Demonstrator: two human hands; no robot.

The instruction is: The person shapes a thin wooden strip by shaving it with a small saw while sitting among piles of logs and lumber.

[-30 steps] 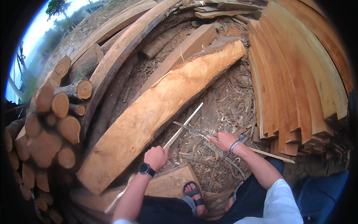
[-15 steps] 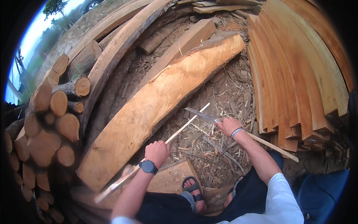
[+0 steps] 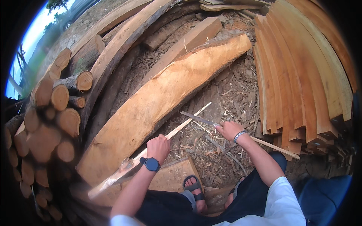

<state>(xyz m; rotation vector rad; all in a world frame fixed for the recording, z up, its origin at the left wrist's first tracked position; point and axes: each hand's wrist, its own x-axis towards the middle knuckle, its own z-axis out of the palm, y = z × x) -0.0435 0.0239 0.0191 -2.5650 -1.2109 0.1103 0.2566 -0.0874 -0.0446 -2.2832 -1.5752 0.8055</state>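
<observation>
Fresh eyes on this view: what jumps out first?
The big pale slab, lying diagonally across the middle. Then, lower centre, the left hand grips a stick and the right hand a knife, whose blade crosses the stick in view. Cut logs are piled at left, long planks stacked at right.

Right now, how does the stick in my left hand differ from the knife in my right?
The stick is pale wood; the knife has a grey blade. The stick is far longer than the knife's blade. From your left hand, the stick's tip points up and right; from your right hand, the knife's points up and left. Both are narrow, and they cross in view.
</observation>
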